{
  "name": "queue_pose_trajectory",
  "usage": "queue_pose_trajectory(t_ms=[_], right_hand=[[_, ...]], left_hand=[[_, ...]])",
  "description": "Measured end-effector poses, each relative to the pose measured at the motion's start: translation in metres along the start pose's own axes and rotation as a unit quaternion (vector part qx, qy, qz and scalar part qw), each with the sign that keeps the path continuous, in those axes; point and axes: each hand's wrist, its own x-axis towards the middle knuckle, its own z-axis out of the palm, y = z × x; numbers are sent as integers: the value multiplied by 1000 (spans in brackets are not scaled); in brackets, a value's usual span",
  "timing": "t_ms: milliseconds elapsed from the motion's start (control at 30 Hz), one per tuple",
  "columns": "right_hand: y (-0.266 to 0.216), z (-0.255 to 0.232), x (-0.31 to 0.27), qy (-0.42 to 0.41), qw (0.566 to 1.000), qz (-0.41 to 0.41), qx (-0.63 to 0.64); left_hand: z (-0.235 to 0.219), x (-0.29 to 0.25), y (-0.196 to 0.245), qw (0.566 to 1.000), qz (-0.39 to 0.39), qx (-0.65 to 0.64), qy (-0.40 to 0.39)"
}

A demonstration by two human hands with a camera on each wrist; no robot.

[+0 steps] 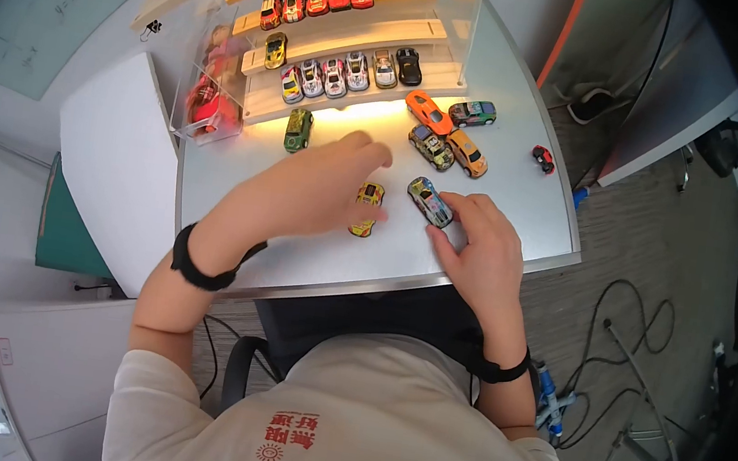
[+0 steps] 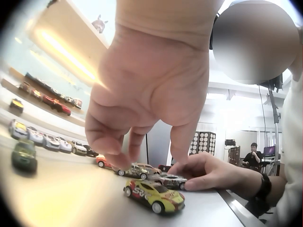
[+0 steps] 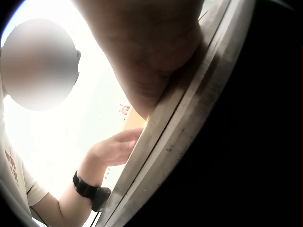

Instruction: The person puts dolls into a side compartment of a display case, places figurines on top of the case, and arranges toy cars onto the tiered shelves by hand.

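In the head view my left hand [image 1: 324, 186] hovers over a yellow toy car [image 1: 365, 221] with red markings, partly covering it. The left wrist view shows its fingers hanging loosely above the yellow car, with space between. To the right, my right hand [image 1: 484, 245] pinches the near end of a multicoloured toy car [image 1: 428, 199] between thumb and fingers; that car sits on the table. In the right wrist view the right hand [image 3: 151, 61] is dark and its fingertips are hidden behind the table edge.
A lit display shelf [image 1: 346, 39] with rows of toy cars stands at the back. A green toy car [image 1: 298, 130] is in front of it. An orange car [image 1: 428, 111] and several others cluster at right, a small red car [image 1: 543, 158] near the table's right edge.
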Motion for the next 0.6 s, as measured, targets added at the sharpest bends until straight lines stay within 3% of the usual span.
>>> queue_pose_trajectory(t_ms=[133,433,533,600], right_hand=[[-3,-1,1,4,1000,1,0],[-6,-2,1,-4,1000,5,-1],[-8,-2,2,-3,1000,6,0],[-7,-2,2,-2,1000,0,-1]], left_hand=[[14,-25,4,1000,-6,24,-13],[28,-19,4,1000,-16,24,-3],[20,-11,-6,998,-35,-6,51],[9,-3,-30,985,-30,-13,171]])
